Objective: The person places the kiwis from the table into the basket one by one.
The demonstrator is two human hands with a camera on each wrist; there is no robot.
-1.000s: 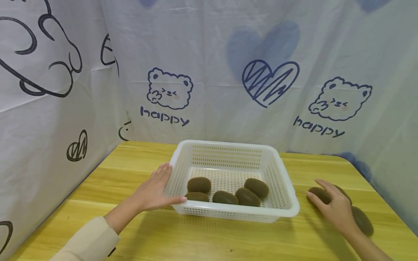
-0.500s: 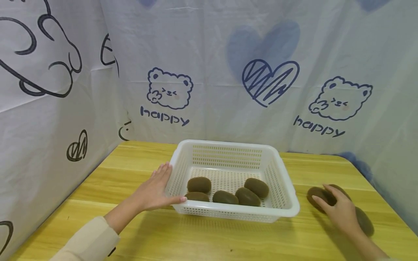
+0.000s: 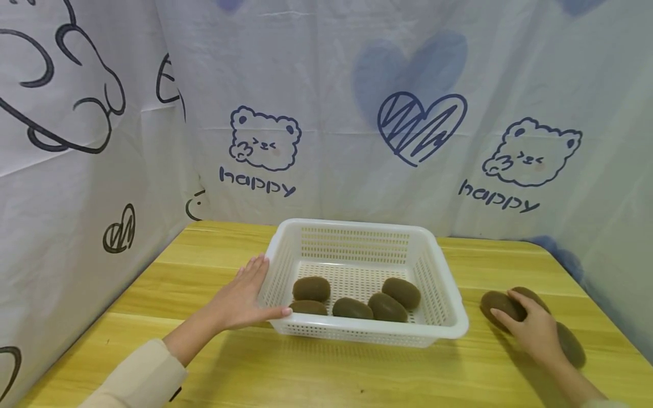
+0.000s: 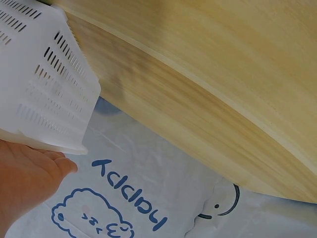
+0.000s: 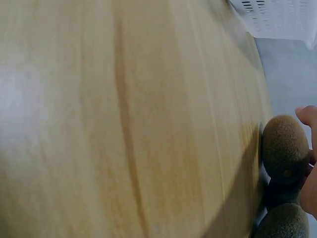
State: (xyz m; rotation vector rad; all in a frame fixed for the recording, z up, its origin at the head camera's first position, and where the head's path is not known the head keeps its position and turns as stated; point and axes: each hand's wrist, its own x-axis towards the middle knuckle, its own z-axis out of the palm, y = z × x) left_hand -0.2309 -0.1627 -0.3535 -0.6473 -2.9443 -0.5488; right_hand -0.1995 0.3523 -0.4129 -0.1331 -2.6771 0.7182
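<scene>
We pinch one fuzzy brown kiwifruit (image 3: 492,309) in our right hand (image 3: 537,334); two more kiwifruit (image 3: 572,345) lie beside the grip, five other kiwifruit (image 3: 352,309) inside the white perforated basket (image 3: 367,328) to its left.

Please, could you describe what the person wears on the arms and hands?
The left hand and right hand are bare, with no gloves or rings showing. The left sleeve is plain cream, ending short of the wrist; only a sliver of the right sleeve shows.
</scene>
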